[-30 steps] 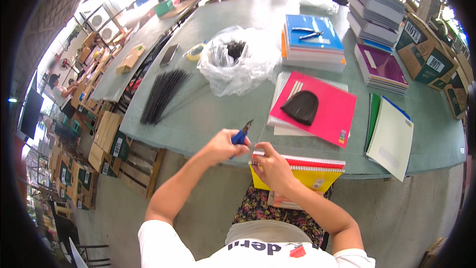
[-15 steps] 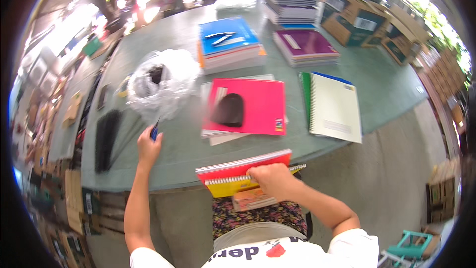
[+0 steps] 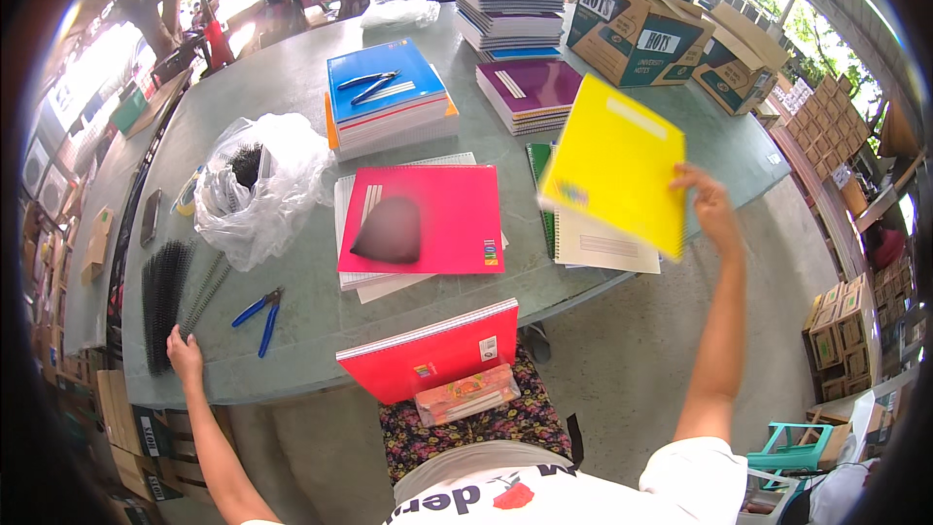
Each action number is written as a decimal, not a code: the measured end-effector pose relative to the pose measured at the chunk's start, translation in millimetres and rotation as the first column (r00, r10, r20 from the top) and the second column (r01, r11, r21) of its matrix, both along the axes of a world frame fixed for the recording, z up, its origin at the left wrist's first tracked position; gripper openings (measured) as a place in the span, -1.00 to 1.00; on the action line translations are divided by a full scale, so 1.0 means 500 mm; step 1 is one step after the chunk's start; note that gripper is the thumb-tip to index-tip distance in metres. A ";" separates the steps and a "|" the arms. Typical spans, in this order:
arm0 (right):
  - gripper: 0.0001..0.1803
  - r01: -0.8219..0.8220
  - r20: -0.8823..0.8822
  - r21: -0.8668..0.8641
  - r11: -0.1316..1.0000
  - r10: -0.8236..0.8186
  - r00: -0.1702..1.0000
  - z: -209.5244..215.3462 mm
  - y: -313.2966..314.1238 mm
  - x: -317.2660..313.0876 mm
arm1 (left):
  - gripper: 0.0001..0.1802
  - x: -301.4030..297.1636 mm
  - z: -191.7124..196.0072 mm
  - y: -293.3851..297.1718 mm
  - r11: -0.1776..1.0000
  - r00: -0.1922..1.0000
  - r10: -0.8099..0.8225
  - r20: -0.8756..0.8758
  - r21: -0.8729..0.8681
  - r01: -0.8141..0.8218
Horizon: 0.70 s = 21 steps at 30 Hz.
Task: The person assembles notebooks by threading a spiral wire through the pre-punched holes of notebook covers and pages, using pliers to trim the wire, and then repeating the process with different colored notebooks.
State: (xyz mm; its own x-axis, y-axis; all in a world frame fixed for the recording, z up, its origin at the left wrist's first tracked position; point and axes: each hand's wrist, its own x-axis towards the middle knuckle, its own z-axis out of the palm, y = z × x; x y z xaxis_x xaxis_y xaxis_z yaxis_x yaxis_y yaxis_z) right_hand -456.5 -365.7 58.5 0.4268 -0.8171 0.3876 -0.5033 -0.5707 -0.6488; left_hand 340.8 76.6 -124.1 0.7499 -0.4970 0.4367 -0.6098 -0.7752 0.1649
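My right hand grips the right edge of a yellow notebook, held tilted above a cream spiral notebook. At the table's near left, my left hand pinches the near end of a loose black spiral coil, beside a bundle of black coils. Blue-handled cutting pliers lie with handles apart on the table. A red notebook stands on edge against the table's near side, above my lap, behind a small orange patterned block.
A pink notebook tops a pile in the middle. Left of it sits a clear plastic bag holding coils. Behind are a blue-topped notebook stack with another pair of pliers, purple notebooks, a tall stack and cardboard boxes.
My left hand has let go of the pliers and moved left to the coils. My right hand has lifted the yellow notebook away from the red one, up and right.
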 end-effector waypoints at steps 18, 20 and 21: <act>-0.54 -0.926 0.479 0.247 -0.285 0.867 -0.139 0.077 0.496 0.461 | -0.84 -0.189 0.160 -0.131 0.904 0.924 -0.276 0.266 -0.254 0.343; -0.53 -0.937 0.484 0.240 -0.253 0.868 -0.110 0.062 0.492 0.477 | -0.87 -0.226 0.206 -0.106 0.888 0.961 -0.255 0.104 -0.369 0.276; -0.52 -0.939 0.492 0.246 -0.242 0.865 -0.094 0.054 0.493 0.483 | -0.89 -0.246 0.212 -0.095 0.853 0.960 -0.266 -0.083 -0.485 0.195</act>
State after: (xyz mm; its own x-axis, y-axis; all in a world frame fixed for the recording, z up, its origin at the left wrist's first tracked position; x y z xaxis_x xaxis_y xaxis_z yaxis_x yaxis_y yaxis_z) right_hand -215.0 -119.3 85.5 0.8556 0.3967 0.3325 0.3673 -0.0128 -0.9300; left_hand 217.6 29.4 -17.9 0.7108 -0.4271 0.5590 -0.7034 -0.4244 0.5702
